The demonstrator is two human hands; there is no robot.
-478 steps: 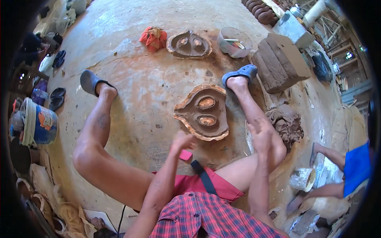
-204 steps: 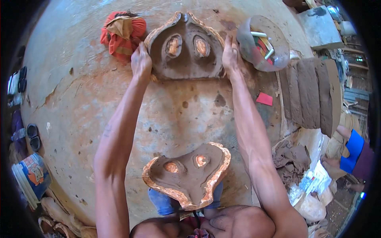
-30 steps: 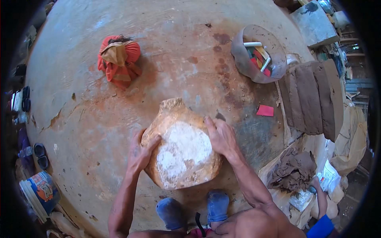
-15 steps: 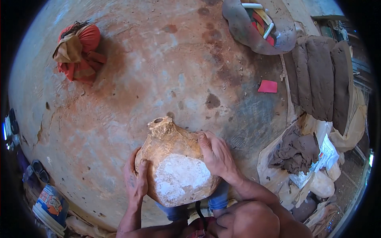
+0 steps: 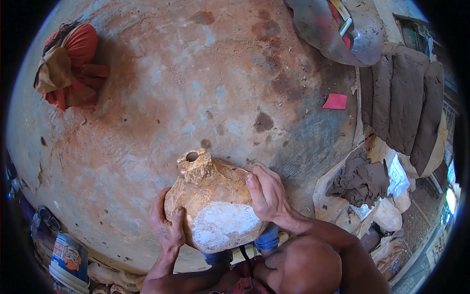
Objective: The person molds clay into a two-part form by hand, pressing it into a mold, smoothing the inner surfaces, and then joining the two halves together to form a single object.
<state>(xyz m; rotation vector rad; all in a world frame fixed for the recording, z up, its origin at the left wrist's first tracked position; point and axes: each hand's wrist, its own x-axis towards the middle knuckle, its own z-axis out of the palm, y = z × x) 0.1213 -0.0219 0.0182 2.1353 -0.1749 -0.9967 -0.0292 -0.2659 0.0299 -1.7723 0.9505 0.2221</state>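
Note:
A bulky, rough tan vessel [image 5: 223,188] with a short neck and a round hole at its top is held low in front of me, above my knees. Its near face carries a broad white patch. My left hand [image 5: 169,223] grips its left side, thumb laid on the near face and fingers curled behind. On the opposite side my right hand [image 5: 268,193] clasps the upper shoulder, its thumb on top and its other fingers partly hidden. The vessel leans so that its neck points away and slightly left.
At the far left sits a red and tan cloth bundle [image 5: 81,63]. Dark clay slabs [image 5: 401,98] lie on the right, with torn clay [image 5: 360,181] nearer. A grey basin [image 5: 318,32], a pink piece [image 5: 335,101], and a blue-and-white bucket [image 5: 69,262] are also around me.
The vessel has tipped a little and its neck hole faces me more. Both hands keep their hold. My view has shifted, so the surroundings sit differently in the picture.

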